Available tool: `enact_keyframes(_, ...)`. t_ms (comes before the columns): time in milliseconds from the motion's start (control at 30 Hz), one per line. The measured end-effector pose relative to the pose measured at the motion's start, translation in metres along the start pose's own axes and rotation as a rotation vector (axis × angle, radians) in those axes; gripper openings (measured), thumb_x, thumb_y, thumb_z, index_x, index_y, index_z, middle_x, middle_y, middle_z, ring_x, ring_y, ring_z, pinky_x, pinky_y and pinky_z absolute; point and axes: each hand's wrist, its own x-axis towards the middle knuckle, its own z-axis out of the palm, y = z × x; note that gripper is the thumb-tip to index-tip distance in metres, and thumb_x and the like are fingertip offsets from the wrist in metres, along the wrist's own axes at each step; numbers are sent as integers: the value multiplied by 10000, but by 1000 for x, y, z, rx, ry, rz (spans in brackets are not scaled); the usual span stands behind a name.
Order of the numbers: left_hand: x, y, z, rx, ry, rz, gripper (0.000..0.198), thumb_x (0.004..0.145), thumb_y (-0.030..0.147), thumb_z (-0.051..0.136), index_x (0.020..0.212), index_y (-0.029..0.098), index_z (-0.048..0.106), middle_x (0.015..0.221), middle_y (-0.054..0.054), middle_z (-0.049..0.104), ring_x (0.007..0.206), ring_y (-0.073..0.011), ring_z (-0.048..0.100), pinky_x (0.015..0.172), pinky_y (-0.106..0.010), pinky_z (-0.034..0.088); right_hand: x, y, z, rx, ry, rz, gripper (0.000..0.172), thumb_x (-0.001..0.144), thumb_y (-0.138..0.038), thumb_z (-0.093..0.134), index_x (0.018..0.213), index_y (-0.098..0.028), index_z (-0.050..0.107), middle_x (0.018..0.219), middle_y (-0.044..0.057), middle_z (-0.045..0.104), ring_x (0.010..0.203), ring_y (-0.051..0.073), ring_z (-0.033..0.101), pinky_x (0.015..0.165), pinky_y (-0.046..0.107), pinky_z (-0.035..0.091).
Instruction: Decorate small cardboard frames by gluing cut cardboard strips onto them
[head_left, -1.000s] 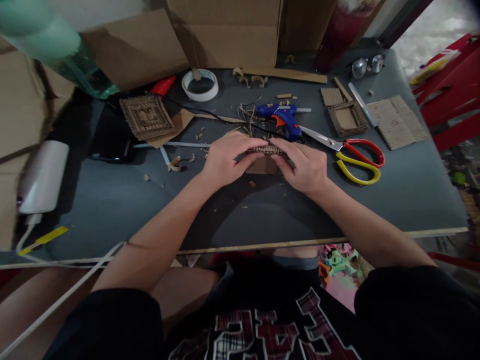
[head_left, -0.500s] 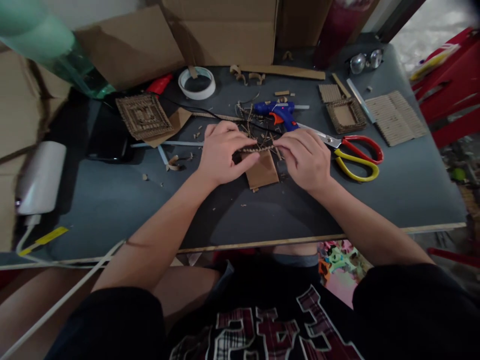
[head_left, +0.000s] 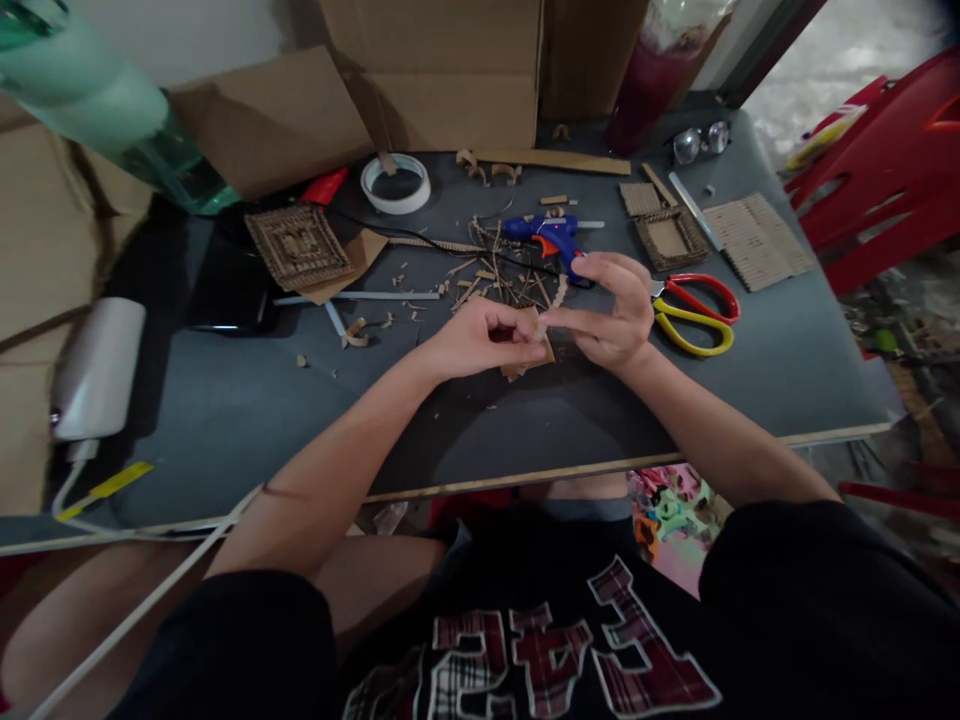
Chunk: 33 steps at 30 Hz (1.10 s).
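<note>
Between its thumb and fingers my left hand (head_left: 487,342) pinches a small cardboard strip, its free end (head_left: 560,292) curving up towards the glue gun. The index finger of my right hand (head_left: 616,312) touches the strip near my left fingertips, and its other fingers are bent; part of the contact is hidden. Beneath my left fingertips lies a small brown cardboard piece (head_left: 546,352), mostly covered. A blue glue gun (head_left: 553,232) rests just beyond the hands, beside a heap of thin cardboard scraps (head_left: 499,275). Scissors (head_left: 701,338) with red and yellow handles lie right of my right hand.
A tape roll (head_left: 396,184), a ridged cardboard square (head_left: 298,245) and a black phone (head_left: 234,290) are at the left. Farther right sit a small cardboard box (head_left: 670,238), a ridged sheet (head_left: 759,240) and glasses (head_left: 701,143). Bottles stand at the back.
My left hand has moved down and right over the small cardboard piece. The strip, earlier stretched between both hands, now bends upward. My right hand has changed its grasp, and the view has shifted slightly.
</note>
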Motion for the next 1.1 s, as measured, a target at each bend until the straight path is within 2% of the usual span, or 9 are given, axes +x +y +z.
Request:
enact_keyframes(100, 2, -4, 0, 56, 119, 41, 416, 721, 543, 807, 665, 158, 660, 615, 12, 597, 548, -77, 489, 527, -231, 388, 8, 1, -3, 21, 67, 12, 505, 903, -656, 543, 1233, -296, 670, 1276, 103, 658, 1232, 299, 597, 1064, 519, 481)
enact_keyframes(200, 6, -11, 0, 29, 416, 97, 479, 715, 634, 775, 679, 176, 639, 636, 13, 598, 561, -76, 484, 525, -222, 388, 13, -6, -5, 106, 97, 13, 758, 839, -733, 575, 1401, -228, 518, 1340, 161, 626, 1265, 330, 585, 1014, 532, 514)
enact_keyframes(333, 9, -16, 7, 35, 627, 141, 529, 707, 682, 754, 669, 180, 592, 690, 11, 640, 612, -75, 519, 568, -209, 430, 14, -24, -6, 251, -45, 25, 577, 861, -650, 615, 1230, -206, 621, 1161, 130, 718, 1101, 276, 674, 955, 469, 547)
enact_keyframes(433, 9, -16, 14, 32, 602, 160, 521, 705, 667, 767, 671, 169, 617, 783, -15, 713, 694, -91, 604, 634, -218, 485, 14, -34, -5, 284, -21, 101, 283, 927, -480, 606, 951, -215, 702, 1000, 79, 754, 978, 221, 699, 900, 415, 543)
enact_keyframes(533, 7, -16, 14, 28, 535, 198, 438, 733, 611, 779, 800, 181, 731, 880, -36, 763, 776, -110, 664, 678, -221, 510, 16, -37, -4, 342, 57, 162, 204, 941, -344, 605, 814, -217, 701, 897, 47, 762, 906, 187, 703, 857, 380, 535)
enact_keyframes(633, 5, -17, 6, 129, 468, 190, 374, 798, 553, 750, 931, 204, 781, 917, -56, 780, 774, -116, 672, 644, -220, 490, 17, -37, -3, 409, 50, 174, 185, 940, -310, 600, 810, -213, 687, 888, 41, 761, 874, 173, 703, 839, 370, 536)
enact_keyframes(767, 3, -20, -3, 239, 457, 222, 334, 825, 534, 732, 865, 206, 780, 873, -59, 771, 752, -124, 655, 668, -249, 496, 16, -41, 0, 474, 1, 182, 187, 955, -303, 569, 815, -206, 646, 916, 62, 750, 918, 182, 694, 851, 376, 538)
enact_keyframes(900, 3, -19, -1, 153, 407, 240, 333, 822, 523, 741, 808, 191, 733, 809, -36, 735, 728, -112, 638, 690, -250, 503, 15, -45, -3, 461, -51, 173, 205, 964, -326, 540, 816, -215, 629, 914, 61, 742, 916, 186, 692, 843, 379, 545)
enact_keyframes(1100, 5, -21, 8, 15, 418, 179, 443, 750, 603, 776, 743, 186, 626, 720, 15, 625, 651, -87, 567, 646, -229, 491, 16, -45, -13, 321, 82, 235, 150, 903, -371, 599, 919, -234, 658, 896, 56, 735, 896, 213, 689, 855, 419, 539)
